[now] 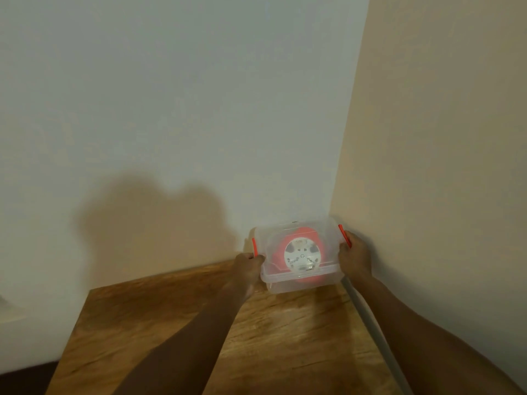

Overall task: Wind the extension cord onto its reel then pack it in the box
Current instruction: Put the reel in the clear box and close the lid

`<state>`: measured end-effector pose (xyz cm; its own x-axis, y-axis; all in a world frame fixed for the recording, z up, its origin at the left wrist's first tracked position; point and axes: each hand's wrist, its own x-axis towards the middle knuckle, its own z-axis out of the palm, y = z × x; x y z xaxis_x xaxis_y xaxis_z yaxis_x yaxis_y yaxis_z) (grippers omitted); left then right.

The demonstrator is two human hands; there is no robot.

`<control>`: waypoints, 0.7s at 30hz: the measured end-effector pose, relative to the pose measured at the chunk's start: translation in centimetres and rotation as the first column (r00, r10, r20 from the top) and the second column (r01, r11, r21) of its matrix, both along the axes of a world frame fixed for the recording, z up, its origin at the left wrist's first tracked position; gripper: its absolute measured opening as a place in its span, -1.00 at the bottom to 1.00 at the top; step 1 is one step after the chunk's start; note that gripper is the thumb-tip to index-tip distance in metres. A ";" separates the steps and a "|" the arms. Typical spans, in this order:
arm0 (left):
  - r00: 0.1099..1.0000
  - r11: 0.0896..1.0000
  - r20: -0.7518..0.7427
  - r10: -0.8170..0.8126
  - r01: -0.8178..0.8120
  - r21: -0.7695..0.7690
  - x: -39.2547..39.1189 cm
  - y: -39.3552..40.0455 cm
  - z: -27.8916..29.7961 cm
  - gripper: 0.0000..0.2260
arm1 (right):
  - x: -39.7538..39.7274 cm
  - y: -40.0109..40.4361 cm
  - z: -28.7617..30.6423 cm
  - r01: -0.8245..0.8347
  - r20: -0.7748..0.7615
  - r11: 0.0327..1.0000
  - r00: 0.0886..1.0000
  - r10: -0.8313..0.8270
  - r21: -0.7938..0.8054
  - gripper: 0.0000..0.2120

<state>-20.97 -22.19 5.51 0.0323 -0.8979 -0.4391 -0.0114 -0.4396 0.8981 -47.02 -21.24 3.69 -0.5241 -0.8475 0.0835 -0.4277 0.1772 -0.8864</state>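
A clear plastic box (302,285) with a lid and two orange side latches stands at the far right corner of the wooden table (176,323), close to both walls. Inside it, seen through the plastic, lies the orange cord reel (299,253) with its white hub facing up. My left hand (246,266) grips the box's left side beside the left latch (254,247). My right hand (353,256) holds the right side, fingers at the right latch (345,235). The box looks tilted slightly toward me.
Two walls meet right behind the box. A grey conduit strip (370,326) runs along the table's right edge against the right wall. The table's left edge drops to a dark floor at the lower left.
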 end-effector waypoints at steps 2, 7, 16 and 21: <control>1.000 1.000 0.008 0.002 -0.002 -0.002 -0.9 -0.5 -0.6 -0.74 | -0.5 -0.6 -0.2 0.018 -0.055 1.000 0.998 -0.018 0.006 -0.65; 0.997 0.999 0.062 0.041 -0.042 0.016 -1.6 -1.6 -2.0 -0.74 | -1.2 -2.0 -1.6 -0.017 -0.063 0.999 0.998 0.020 0.052 -0.64; 0.996 0.998 0.080 0.041 -0.045 0.050 -1.8 -2.0 -4.1 -0.75 | -1.5 -3.6 -3.8 -0.106 -0.075 0.994 0.991 0.109 0.039 -0.62; 0.992 0.999 0.122 0.024 -0.027 0.019 -1.7 -2.7 -4.9 -0.74 | -1.5 -4.1 -4.0 -0.101 -0.058 0.994 0.993 0.103 0.033 -0.62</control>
